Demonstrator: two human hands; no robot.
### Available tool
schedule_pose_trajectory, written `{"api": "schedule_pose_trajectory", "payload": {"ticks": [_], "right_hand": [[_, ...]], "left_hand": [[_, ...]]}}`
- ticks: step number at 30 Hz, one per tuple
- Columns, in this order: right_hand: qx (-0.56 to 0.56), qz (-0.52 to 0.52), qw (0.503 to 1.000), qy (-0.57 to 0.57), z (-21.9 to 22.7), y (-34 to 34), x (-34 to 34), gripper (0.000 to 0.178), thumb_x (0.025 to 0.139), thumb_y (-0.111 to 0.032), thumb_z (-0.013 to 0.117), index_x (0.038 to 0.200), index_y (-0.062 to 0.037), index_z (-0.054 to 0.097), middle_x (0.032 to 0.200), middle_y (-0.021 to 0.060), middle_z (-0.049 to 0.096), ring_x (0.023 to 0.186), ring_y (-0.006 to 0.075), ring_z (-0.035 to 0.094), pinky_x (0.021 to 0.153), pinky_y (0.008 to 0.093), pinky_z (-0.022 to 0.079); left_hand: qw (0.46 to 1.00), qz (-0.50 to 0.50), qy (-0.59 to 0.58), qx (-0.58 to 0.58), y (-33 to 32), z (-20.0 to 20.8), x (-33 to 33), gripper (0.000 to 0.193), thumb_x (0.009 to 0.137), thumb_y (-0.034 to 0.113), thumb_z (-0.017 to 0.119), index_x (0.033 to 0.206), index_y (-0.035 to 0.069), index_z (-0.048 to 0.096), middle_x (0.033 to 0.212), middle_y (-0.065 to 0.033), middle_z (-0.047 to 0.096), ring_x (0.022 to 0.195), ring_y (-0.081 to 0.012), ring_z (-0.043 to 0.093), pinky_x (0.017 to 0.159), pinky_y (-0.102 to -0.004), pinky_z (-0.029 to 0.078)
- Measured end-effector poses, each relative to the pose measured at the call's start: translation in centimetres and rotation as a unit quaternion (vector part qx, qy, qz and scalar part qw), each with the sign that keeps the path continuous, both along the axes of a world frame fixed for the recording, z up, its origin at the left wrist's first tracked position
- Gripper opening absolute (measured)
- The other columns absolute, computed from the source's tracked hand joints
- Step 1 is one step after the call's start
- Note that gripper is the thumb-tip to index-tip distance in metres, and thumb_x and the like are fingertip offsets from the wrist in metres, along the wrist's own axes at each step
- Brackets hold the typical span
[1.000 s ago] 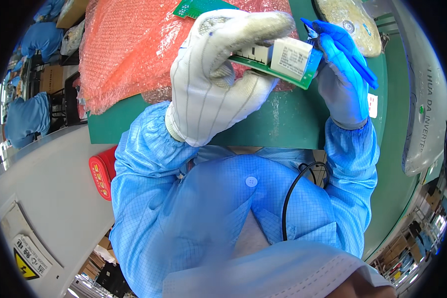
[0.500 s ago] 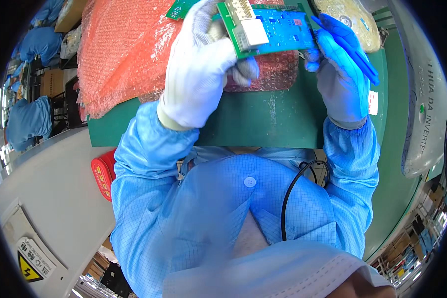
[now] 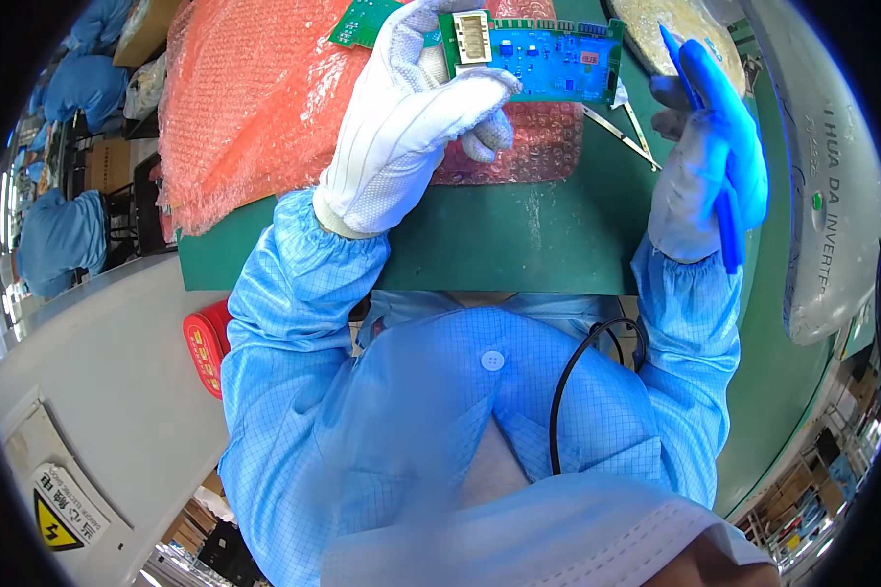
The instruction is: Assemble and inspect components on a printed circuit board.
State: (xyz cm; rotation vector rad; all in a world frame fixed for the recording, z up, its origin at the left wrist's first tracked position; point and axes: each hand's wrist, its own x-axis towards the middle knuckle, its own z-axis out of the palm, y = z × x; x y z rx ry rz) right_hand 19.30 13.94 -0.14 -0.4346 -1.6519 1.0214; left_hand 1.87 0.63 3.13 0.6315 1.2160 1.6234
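Observation:
My left hand (image 3: 392, 147), in a white glove, is closed on a circuit board (image 3: 548, 67) by its left end. The board is green at the edges and lit blue across its face, with small parts and a white connector (image 3: 473, 37) by my fingers. Apart from the board, to its right, my gloved right hand (image 3: 700, 161) is closed round a slim blue pen (image 3: 729, 230), which slants up past the fingers. Blue light falls on that hand. A pair of tweezers (image 3: 625, 129) lies on the green table between the board and my right hand.
Pink bubble wrap (image 3: 255, 108) covers the table's (image 3: 519, 240) far left, with another green board (image 3: 367, 22) on it. A yellowish rounded object (image 3: 690, 24) is at the far right, beside a long grey casing (image 3: 832, 196). A red box (image 3: 206, 347) sits at the left.
My right hand has moved right, away from the board, and the pen in it has turned more upright. The board has tilted to show its face, uncovering the tweezers.

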Motion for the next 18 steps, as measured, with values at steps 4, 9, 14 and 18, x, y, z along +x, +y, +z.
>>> {"api": "schedule_pose_trajectory", "payload": {"ticks": [4, 9, 14, 18], "right_hand": [[-0.111, 0.034, 0.992, -0.05, 1.0, -0.9, 0.7, 0.03, 0.093, -0.021, 0.059, 0.113, 0.0015, 0.061, 0.099, 0.0174, 0.066, 0.082, 0.02, 0.066, 0.065, 0.0265, 0.05], [-0.062, -0.003, 0.995, -0.076, 1.8, -1.2, 0.1, 0.022, 0.093, -0.018, 0.057, 0.1, 0.0024, 0.06, 0.089, 0.0165, 0.067, 0.073, 0.02, 0.067, 0.062, 0.0264, 0.05], [-0.113, 0.071, 0.991, -0.006, 1.0, -1.1, 0.4, 0.019, 0.095, -0.021, 0.06, 0.108, -0.0076, 0.064, 0.087, 0.0054, 0.064, 0.079, 0.0119, 0.059, 0.072, 0.0252, 0.046], [-0.108, 0.113, 0.988, 0.013, 0.9, -0.7, 0.5, 0.018, 0.095, -0.02, 0.06, 0.107, -0.007, 0.064, 0.088, 0.0056, 0.064, 0.079, 0.0125, 0.059, 0.072, 0.0265, 0.047]], "left_hand": [[1.0, 0.007, 0.002, -0.002, -0.3, -0.3, 0.1, 0.071, 0.082, 0.002, 0.063, 0.142, 0.007, 0.025, 0.077, -0.011, 0.061, 0.063, -0.0173, 0.062, 0.056, -0.0254, 0.051], [1.0, 0.009, 0.012, -0.017, 0.0, -0.1, 0.4, 0.071, 0.081, 0.002, 0.062, 0.142, 0.007, 0.026, 0.077, -0.0106, 0.061, 0.062, -0.0167, 0.062, 0.056, -0.0256, 0.051], [0.998, 0.01, 0.028, -0.051, 0.1, 0.4, 0.5, 0.068, 0.082, 0.001, 0.061, 0.141, 0.006, 0.026, 0.074, -0.0107, 0.06, 0.058, -0.016, 0.06, 0.054, -0.0253, 0.05], [0.998, 0.01, 0.034, -0.051, 0.1, 0.6, 0.6, 0.068, 0.082, 0.0, 0.06, 0.141, 0.006, 0.026, 0.073, -0.0108, 0.06, 0.058, -0.0159, 0.06, 0.054, -0.0252, 0.049]]}}
